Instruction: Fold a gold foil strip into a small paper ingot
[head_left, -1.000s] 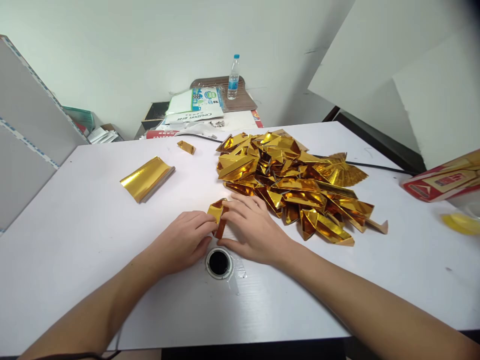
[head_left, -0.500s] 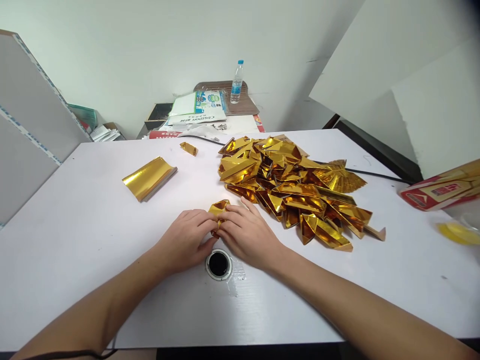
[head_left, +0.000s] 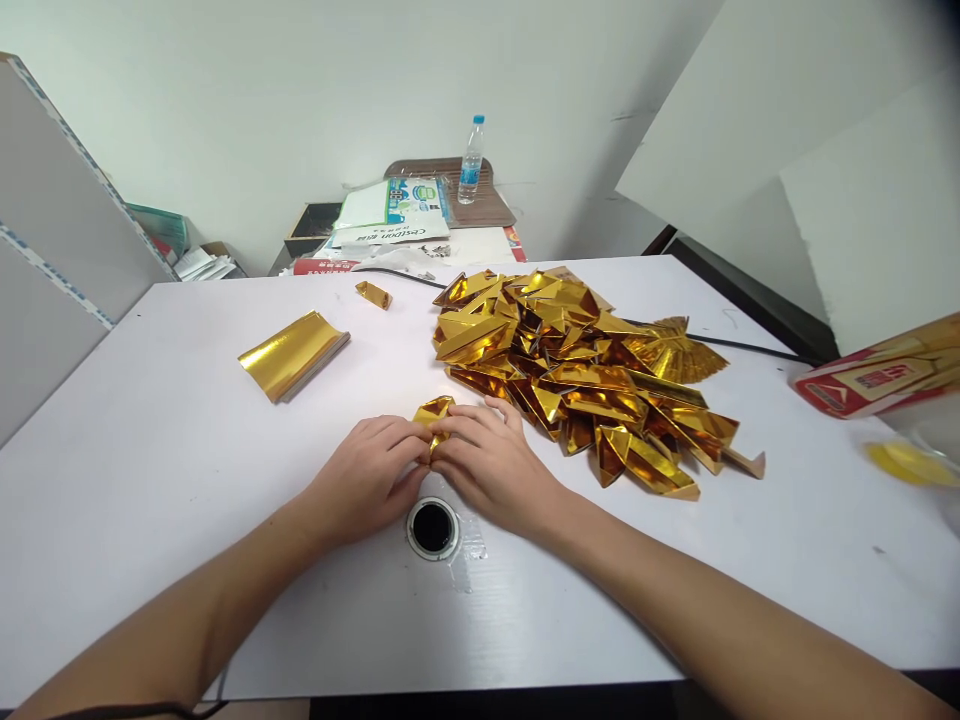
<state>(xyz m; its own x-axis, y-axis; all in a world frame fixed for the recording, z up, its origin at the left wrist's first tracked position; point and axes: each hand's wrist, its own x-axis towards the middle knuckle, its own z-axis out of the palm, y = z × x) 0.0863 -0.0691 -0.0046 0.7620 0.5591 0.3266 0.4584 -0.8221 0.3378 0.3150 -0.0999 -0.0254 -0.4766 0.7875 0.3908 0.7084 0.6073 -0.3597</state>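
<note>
Between my two hands is a piece of gold foil paper (head_left: 433,411), partly folded and mostly covered by my fingers. My left hand (head_left: 371,470) grips its left side, fingertips and thumb drawn together. From the right, my right hand (head_left: 495,465) presses its fingers onto the same paper. Just below the fingers, a round black hole with a pale rim (head_left: 433,528) is set in the white table (head_left: 360,620). A heap of folded gold paper pieces (head_left: 577,370) lies to the right of my hands. Toward the left rests a stack of gold foil sheets (head_left: 294,355).
One small folded gold piece (head_left: 373,294) lies alone near the far edge. A black cable (head_left: 757,349) runs behind the heap. At the right stands a red and tan package (head_left: 877,375). Beyond the table are a water bottle (head_left: 470,165) and printed packets (head_left: 405,212).
The whole view has shifted slightly. Both hands stay on the gold paper, with less of its lower part showing between the fingers.
</note>
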